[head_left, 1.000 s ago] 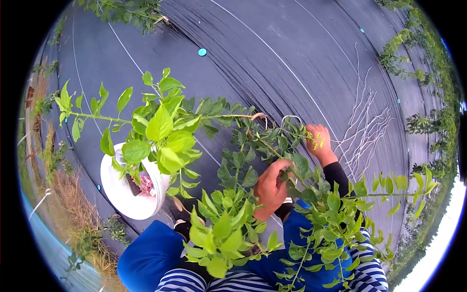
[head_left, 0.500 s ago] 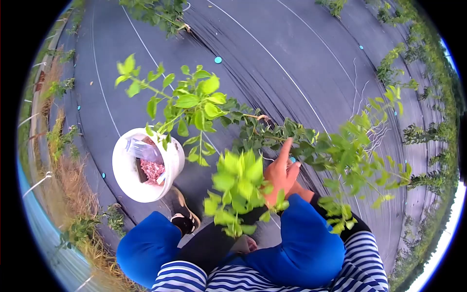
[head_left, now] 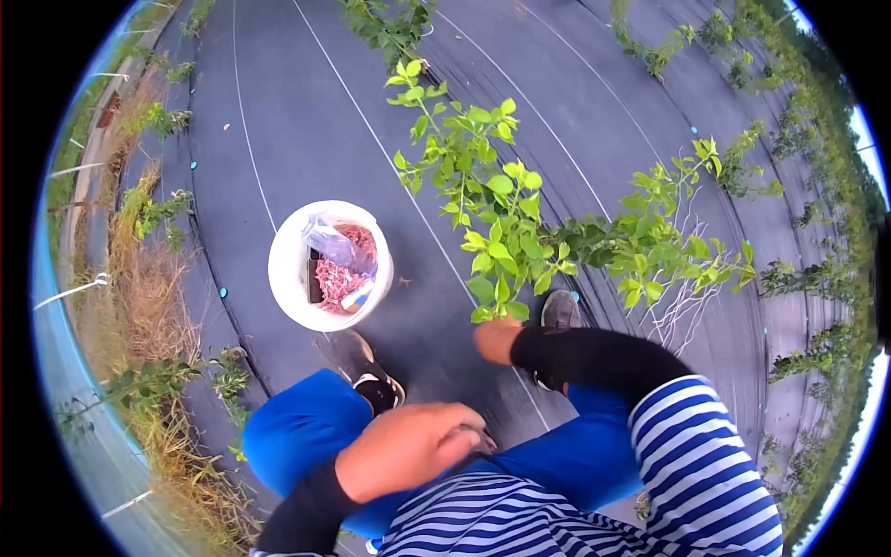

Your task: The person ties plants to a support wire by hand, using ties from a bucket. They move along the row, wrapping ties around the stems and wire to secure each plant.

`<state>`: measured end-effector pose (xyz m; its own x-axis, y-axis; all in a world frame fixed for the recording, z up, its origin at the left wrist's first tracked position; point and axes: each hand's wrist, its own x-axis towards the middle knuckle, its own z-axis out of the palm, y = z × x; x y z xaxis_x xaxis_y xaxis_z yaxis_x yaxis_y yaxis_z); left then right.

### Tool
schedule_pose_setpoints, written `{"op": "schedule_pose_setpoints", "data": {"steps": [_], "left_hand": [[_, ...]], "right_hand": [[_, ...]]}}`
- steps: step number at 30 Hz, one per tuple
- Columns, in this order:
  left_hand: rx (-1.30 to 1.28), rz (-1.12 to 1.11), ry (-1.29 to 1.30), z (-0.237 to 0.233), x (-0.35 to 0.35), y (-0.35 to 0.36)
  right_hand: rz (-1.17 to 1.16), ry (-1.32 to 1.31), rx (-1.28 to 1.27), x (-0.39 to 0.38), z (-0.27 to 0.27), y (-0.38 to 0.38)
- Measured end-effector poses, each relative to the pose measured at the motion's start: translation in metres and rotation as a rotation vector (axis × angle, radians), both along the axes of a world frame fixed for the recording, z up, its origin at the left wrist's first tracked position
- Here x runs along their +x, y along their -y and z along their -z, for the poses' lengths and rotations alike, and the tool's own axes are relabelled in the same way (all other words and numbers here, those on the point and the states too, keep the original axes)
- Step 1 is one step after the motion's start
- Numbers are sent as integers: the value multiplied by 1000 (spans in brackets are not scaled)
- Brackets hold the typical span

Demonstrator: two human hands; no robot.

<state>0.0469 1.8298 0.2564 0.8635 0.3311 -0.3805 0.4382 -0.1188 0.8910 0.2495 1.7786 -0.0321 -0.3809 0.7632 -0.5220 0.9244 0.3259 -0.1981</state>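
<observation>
My left hand [head_left: 413, 449] is above my lap near the waist, its fingers curled in. Whatever it may hold is hidden. Farther forward, my right hand [head_left: 496, 340] is at the lower end of a bright green leafy shoot [head_left: 501, 241]. The leaves and the turn of the wrist hide its fingers, so I cannot see whether they grip the stem. To the left on the ground sits a white bucket [head_left: 286, 269] with bundles of pink strips [head_left: 340, 280] and a clear plastic bag [head_left: 332, 243] inside.
Black ground cover [head_left: 278, 111] with white lines spreads under the plants. Another leafy shoot [head_left: 668, 241] arches to the right, near thin pale bare twigs [head_left: 682, 302]. My shoes [head_left: 561, 311] stand either side. Dry grass [head_left: 153, 306] borders the left.
My left hand has come into view over my lap. My right hand has moved left and lower. The leafy shoot has shifted, and the view has turned, placing the bucket farther right and higher.
</observation>
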Motion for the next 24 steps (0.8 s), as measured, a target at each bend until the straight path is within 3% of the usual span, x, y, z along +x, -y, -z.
{"op": "schedule_pose_setpoints", "data": {"steps": [1, 2, 3, 4, 5, 6, 8, 10, 11, 12, 14, 15, 16, 17, 18, 19, 20, 21, 22, 23, 24], "left_hand": [[9, -46, 8, -8, -5, 3], [22, -103, 66, -7, -11, 7], [59, -149, 85, -5, -16, 10], [93, -193, 100, -3, -19, 12], [176, -185, 40, 1, -22, 14], [149, -199, 44, 2, -24, 15], [344, -161, -26, 2, -27, 15], [359, -171, 96, 6, -33, 12], [56, -35, -180, -14, -25, -6], [-254, 108, -448, -29, -19, -24], [-187, -11, -145, -20, -39, -31], [-151, -65, -8, -13, -48, -30], [-173, -91, 43, -8, -56, -32], [-210, -115, 88, -3, -64, -34], [-251, -140, 128, 2, -71, -35], [-294, -162, 162, 6, -77, -36], [-330, -185, 190, 9, -82, -35], [-356, -206, 219, 11, -85, -35], [-374, -231, 239, 13, -87, -38], [-385, -243, 245, 16, -87, -51], [-414, -219, 272, 17, -85, -73]], "right_hand": [[-141, -10, 399, -12, 2, -7], [-166, 250, 478, -35, 22, -19], [-7, 271, 360, -58, -17, -47], [206, 276, 220, -67, 1, -70], [190, 235, 40, -73, -30, -99], [176, 283, 7, -78, -31, -121], [143, 388, -59, -92, -55, -172], [207, 479, -130, -97, -52, -224], [229, 517, -166, -89, -33, -250], [275, 492, -173, -86, -48, -273], [305, 565, -196, -79, -67, -321], [299, 545, -191, -61, -47, -351], [234, 550, -141, -37, -27, -381], [245, 632, -126, -33, -47, -401], [-25, 731, -77, -24, -71, -412], [-55, 848, -168, -37, -120, -417], [-343, 938, -238, 7, -105, -447], [-155, 957, -697, 77, -52, -499], [-7, 971, -921, 89, -97, -497], [-194, 1145, -1043, 127, -96, -503], [43, 1078, -902, 147, -128, -491]]}}
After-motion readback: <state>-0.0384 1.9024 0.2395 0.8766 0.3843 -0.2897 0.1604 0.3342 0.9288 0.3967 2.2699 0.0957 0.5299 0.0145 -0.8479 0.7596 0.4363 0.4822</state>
